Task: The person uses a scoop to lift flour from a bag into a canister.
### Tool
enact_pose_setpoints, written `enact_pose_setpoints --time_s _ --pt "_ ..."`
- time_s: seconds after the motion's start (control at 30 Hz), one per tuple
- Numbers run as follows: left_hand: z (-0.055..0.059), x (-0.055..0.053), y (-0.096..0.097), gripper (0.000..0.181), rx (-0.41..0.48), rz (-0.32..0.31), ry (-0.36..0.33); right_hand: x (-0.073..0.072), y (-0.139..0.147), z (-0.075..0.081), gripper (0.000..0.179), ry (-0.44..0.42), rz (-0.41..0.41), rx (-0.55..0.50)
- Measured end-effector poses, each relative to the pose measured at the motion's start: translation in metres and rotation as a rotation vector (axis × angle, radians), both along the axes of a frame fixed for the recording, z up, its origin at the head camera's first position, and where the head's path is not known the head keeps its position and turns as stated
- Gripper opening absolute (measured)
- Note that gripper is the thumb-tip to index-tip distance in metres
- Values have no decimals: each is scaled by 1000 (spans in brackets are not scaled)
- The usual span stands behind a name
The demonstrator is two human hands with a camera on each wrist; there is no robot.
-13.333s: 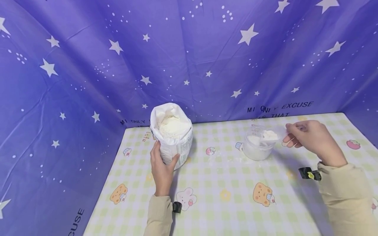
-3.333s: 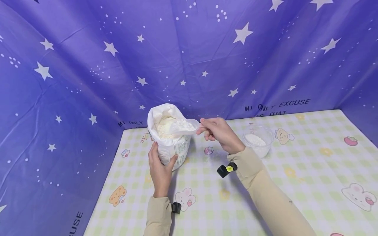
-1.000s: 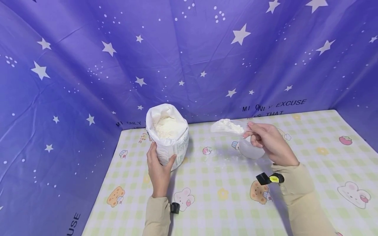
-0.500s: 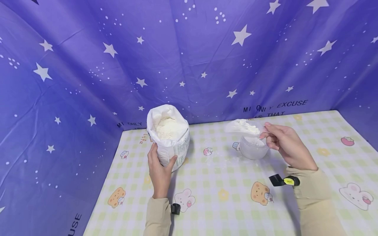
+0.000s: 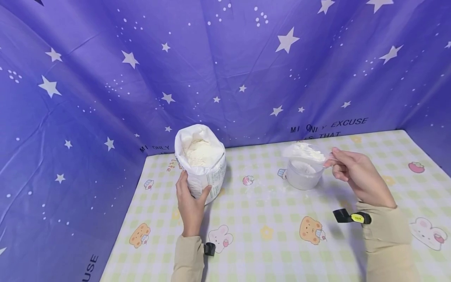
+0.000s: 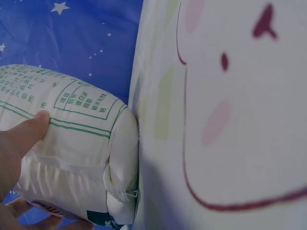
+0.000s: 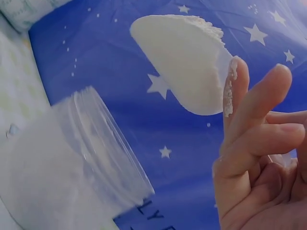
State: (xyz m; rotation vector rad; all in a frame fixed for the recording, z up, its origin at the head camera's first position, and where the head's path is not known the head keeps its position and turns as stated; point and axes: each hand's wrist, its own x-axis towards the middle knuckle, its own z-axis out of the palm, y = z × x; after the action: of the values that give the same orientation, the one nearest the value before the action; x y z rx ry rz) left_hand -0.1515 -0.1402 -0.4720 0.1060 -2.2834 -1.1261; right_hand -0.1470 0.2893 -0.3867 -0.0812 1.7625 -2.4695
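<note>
My left hand (image 5: 191, 207) holds the lower side of a white flour bag (image 5: 208, 178), which stands upright with its top rolled wide and pale powder inside. In the left wrist view the thumb presses on the bag's printed side (image 6: 72, 120), with fingers curled beneath. My right hand (image 5: 361, 174) pinches the handle of a clear plastic scoop (image 7: 187, 67) heaped with white powder. The scoop is above a round clear plastic tub (image 5: 303, 178) that has white powder in it. Powder also clings to a finger (image 7: 230, 91) of the right hand.
A checked, cartoon-printed cloth covers the table (image 5: 239, 258). Some spilled powder (image 5: 260, 192) lies between bag and tub. A purple star-patterned curtain (image 5: 225, 70) hangs behind the table and along its left side.
My right hand has carried the powder-filled scoop from the bag rightward until it is over the tub. My left hand has kept its hold on the bag, which stays in place.
</note>
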Motion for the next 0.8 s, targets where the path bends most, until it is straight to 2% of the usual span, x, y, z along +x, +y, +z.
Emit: enact_pose_setpoints --time_s 0.1,0.3,0.53,0.8 --pt "1 0 1 83 3 -4 -2 2 5 -2 22 -9 -17 29" --pt "1 0 1 83 5 -1 -6 7 12 -1 23 -34 -101 171" --pt "1 0 0 83 2 3 -8 10 19 2 23 4 -116 217" --pt "1 0 0 83 -2 2 -9 7 23 3 28 -23 -126 364"
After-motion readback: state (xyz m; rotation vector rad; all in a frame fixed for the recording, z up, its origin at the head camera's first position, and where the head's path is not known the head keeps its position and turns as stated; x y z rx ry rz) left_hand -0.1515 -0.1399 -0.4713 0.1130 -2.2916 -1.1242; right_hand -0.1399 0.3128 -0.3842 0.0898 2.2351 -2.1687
